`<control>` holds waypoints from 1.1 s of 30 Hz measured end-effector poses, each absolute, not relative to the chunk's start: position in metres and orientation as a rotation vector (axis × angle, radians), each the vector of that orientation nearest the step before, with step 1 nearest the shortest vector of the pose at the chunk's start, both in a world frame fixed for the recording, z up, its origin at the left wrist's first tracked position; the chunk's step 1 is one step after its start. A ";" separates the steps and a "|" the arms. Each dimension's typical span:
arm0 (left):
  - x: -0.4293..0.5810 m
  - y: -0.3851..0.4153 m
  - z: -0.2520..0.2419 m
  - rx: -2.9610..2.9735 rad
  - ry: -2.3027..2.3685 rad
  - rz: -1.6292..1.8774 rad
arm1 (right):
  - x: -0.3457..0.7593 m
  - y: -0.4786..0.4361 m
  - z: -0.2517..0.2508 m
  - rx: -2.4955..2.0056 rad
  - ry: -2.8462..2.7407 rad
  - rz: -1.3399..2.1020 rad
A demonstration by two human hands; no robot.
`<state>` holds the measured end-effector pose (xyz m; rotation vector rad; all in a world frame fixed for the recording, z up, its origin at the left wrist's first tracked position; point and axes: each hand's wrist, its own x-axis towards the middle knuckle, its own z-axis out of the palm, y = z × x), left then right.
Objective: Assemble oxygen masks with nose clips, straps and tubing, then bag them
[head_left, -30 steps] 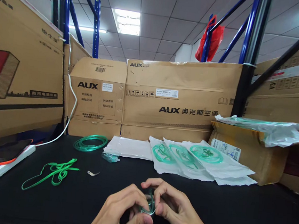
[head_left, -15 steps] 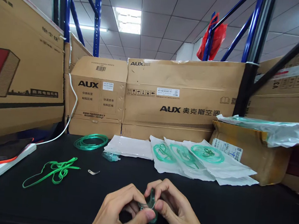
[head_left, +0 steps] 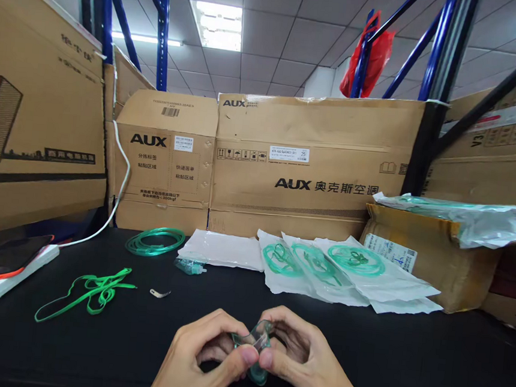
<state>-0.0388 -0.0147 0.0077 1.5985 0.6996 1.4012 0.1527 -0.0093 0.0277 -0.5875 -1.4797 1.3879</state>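
My left hand [head_left: 209,349] and my right hand [head_left: 301,351] meet at the front middle of the black table. Between them they pinch a small see-through green plastic mask [head_left: 260,336], thumbs on the near side of its rim. The fingers hide much of its body, and a rounded green end shows beneath the thumbs. Up and to the left lies a small bent metal strip [head_left: 159,294]. Farther left a bright green elastic strap [head_left: 102,291] rests in loose loops.
Behind, a coil of green tubing [head_left: 156,242], a small bagged green part [head_left: 191,266] and a white packet [head_left: 222,249] lie in a row. Several packs of tubing [head_left: 355,261] overlap at right, beside an open carton [head_left: 433,257]. A power strip [head_left: 10,283] runs along the left.
Both hands still hold the mask. My right fingers have shifted from its top edge to its right side, and its clear rim shows more. The whole view has moved slightly.
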 end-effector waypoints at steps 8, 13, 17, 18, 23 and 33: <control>-0.037 -0.013 0.005 1.548 0.723 1.462 | 0.154 -0.011 0.025 -0.609 -1.495 1.370; -0.038 -0.009 0.002 1.517 0.698 1.499 | 0.155 -0.002 0.018 -0.636 -1.453 1.315; -0.040 -0.007 0.001 1.539 0.698 1.469 | 0.156 0.007 0.010 -0.649 -1.435 1.294; -0.041 -0.007 0.001 1.551 0.702 1.458 | 0.156 0.007 0.010 -0.656 -1.435 1.286; -0.043 -0.007 0.003 1.634 0.723 1.400 | 0.155 0.000 0.017 -0.692 -1.430 1.251; -0.046 -0.004 -0.001 1.738 0.751 1.357 | 0.153 -0.007 0.025 -0.691 -1.447 1.250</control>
